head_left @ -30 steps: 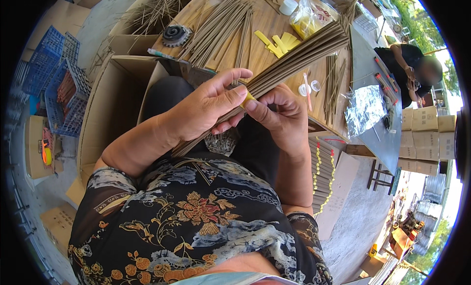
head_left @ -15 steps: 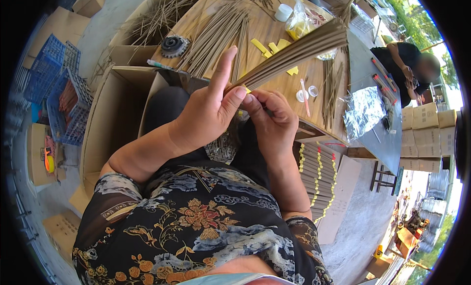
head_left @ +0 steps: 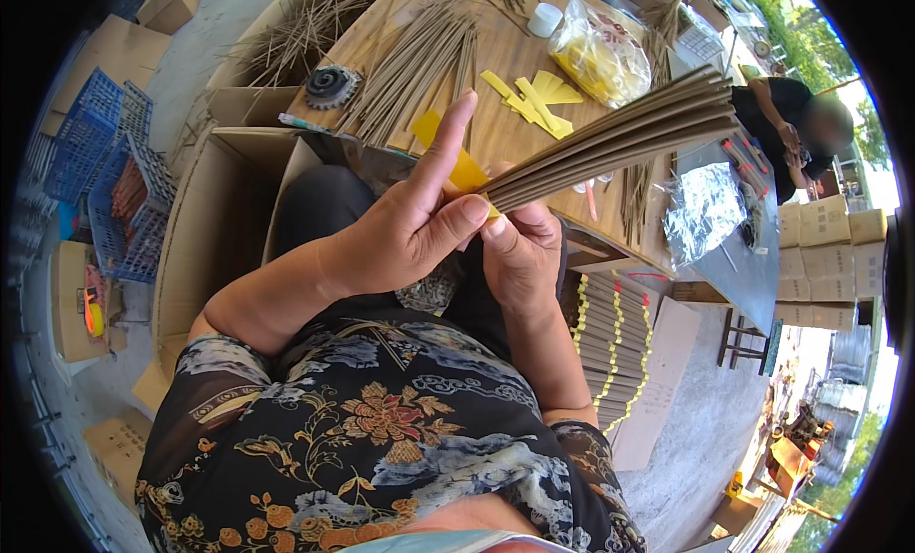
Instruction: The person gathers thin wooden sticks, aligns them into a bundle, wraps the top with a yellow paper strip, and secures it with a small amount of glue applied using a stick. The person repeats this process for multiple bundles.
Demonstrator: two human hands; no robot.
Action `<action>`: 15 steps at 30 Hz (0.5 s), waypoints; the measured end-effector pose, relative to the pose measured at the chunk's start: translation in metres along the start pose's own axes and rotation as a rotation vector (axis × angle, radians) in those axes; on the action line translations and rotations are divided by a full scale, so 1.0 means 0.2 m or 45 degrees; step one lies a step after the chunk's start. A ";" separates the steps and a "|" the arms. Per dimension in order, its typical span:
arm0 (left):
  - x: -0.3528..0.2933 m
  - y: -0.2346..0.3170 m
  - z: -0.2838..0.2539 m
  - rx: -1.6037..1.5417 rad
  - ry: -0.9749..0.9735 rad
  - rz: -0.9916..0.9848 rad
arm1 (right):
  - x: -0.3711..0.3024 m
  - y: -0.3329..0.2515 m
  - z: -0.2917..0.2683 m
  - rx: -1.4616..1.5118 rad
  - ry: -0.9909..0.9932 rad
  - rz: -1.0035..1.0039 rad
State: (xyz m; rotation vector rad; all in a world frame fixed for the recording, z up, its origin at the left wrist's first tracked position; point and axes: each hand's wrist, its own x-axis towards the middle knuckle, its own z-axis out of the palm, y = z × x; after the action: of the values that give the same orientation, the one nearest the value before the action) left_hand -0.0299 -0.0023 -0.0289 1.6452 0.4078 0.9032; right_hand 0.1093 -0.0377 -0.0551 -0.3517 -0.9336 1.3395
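A fanned bundle of thin brown incense sticks (head_left: 624, 124) slants up to the right from between my two hands. Around its near end goes a yellow paper strip (head_left: 465, 172), whose loose length runs up behind my left index finger. My left hand (head_left: 405, 215) presses its thumb on the wrapped end, index finger stretched upward. Close against it, my right hand (head_left: 522, 258) pinches the same end from below, thumb on the yellow paper; its other fingers are partly hidden behind the bundle.
Loose sticks (head_left: 415, 72), yellow strips (head_left: 534, 100), a plastic bag (head_left: 596, 58) and a dark round coil (head_left: 332, 88) lie on the wooden table (head_left: 505, 53). An open carton (head_left: 224, 210) stands left. Banded bundles (head_left: 615, 348) lie lower right. Another person (head_left: 786, 134) sits far right.
The bundle has swung a little lower and further right. A long loose end of the yellow strip now shows behind my left index finger; before, only a small bit was visible at my thumbs.
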 end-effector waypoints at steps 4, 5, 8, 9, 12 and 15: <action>0.00 0.03 -0.01 -0.308 -0.139 -0.121 | 0.01 0.04 -0.06 -0.031 -0.125 -0.125; 0.01 0.04 -0.01 -0.373 -0.153 -0.152 | 0.01 0.04 -0.06 -0.027 -0.132 -0.136; 0.01 0.05 -0.01 -0.558 -0.200 -0.261 | 0.03 0.02 -0.03 -0.041 -0.176 -0.131; 0.01 0.05 -0.01 -0.616 -0.217 -0.308 | 0.03 0.02 -0.03 -0.071 -0.201 -0.146; 0.02 0.04 -0.02 -0.717 -0.295 -0.381 | 0.05 0.02 -0.11 -0.282 -0.332 -0.175; 0.01 0.06 -0.02 -0.741 -0.303 -0.449 | 0.06 0.00 -0.11 -0.386 -0.316 -0.234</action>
State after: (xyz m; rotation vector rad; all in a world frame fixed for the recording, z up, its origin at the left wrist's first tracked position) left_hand -0.0326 -0.0015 -0.0168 1.0810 0.2285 0.4884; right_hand 0.1238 -0.0212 -0.0644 -0.3256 -1.3507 1.0882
